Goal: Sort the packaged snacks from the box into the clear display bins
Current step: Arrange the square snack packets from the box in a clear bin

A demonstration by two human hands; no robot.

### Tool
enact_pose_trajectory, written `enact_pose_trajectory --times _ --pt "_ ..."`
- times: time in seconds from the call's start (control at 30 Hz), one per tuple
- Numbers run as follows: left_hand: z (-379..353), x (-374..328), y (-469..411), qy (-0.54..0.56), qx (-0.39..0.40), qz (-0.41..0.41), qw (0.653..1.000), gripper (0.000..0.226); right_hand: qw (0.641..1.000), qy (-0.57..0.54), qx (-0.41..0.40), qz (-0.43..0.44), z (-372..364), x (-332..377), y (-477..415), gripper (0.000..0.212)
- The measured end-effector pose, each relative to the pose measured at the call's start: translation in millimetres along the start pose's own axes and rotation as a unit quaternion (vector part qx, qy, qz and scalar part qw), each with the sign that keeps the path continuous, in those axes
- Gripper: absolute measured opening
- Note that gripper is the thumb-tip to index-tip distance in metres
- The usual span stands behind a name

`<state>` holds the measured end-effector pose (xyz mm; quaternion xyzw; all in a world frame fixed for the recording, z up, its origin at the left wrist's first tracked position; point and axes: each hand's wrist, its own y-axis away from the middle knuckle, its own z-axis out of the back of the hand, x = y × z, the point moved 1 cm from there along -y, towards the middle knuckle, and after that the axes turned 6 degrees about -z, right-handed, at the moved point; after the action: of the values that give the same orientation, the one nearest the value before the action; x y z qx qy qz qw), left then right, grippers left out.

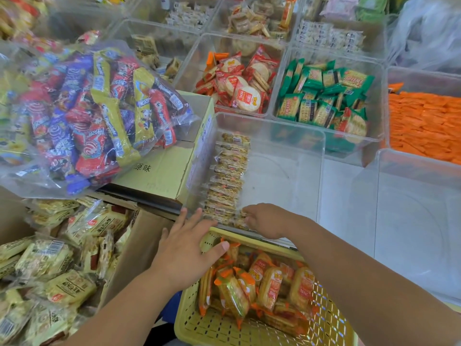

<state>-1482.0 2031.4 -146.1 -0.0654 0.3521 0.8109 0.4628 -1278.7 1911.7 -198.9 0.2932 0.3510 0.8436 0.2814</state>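
A clear display bin in the middle holds a neat row of small clear-wrapped brown snack packs along its left wall. My right hand reaches into the bin's near end, and its curled fingers pinch the nearest pack of that row. My left hand lies flat with straight fingers on the bin's near left corner and the rim of a yellow basket. A cardboard box at lower left is full of pale yellow snack packs.
The yellow basket holds orange-wrapped cracker packs. A big clear bag of mixed colourful snacks lies on a closed carton. Farther bins hold red-wrapped crackers, green-wrapped crackers and orange packs. A bare clear bin stands at right.
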Motion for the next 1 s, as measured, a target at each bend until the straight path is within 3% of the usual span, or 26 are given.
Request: enact_pose_trajectory --times 0.3,0.4,0.47,0.57,0.63,0.7,0.8,0.9,1.0 --pt "5.8 -7.5 4.9 -0.034 -0.016 -0.040 0.998 0.072 0.999 0.001 0.003 -0.045 8.2 1.2 -0.2 0.061" --pt "16.8 -12.6 32.2 -0.012 -0.111 -0.102 0.988 0.066 0.994 0.027 -0.043 -0.099 16.7 10.5 12.4 0.067" --pt "27.0 -6.7 59.5 0.034 -0.198 -0.151 0.968 0.055 0.985 0.048 -0.125 -0.112 21.7 30.5 27.8 0.066" --pt "39.4 25.1 107.1 0.045 -0.329 -0.169 0.928 0.040 0.966 -0.010 -0.256 -0.031 17.2 81.2 53.8 0.058" --pt "44.3 63.6 136.4 0.044 -0.359 -0.107 0.926 0.039 0.952 -0.049 -0.295 0.071 1.8 125.5 73.7 0.055" --pt "48.3 112.4 162.1 0.064 -0.326 0.000 0.943 0.043 0.936 -0.041 -0.305 0.168 -21.6 173.6 93.2 0.053" --pt "57.0 193.8 187.3 0.002 -0.190 0.136 0.972 0.059 0.929 0.020 -0.278 0.243 -63.5 236.0 108.2 0.056" --pt "70.0 259.9 198.3 -0.079 -0.055 0.174 0.980 0.080 0.940 0.103 -0.215 0.246 -97.2 278.2 105.6 0.061" --pt "80.9 302.8 193.3 -0.114 0.052 0.151 0.981 0.092 0.942 0.188 -0.191 0.202 -112.7 296.9 96.5 0.066"
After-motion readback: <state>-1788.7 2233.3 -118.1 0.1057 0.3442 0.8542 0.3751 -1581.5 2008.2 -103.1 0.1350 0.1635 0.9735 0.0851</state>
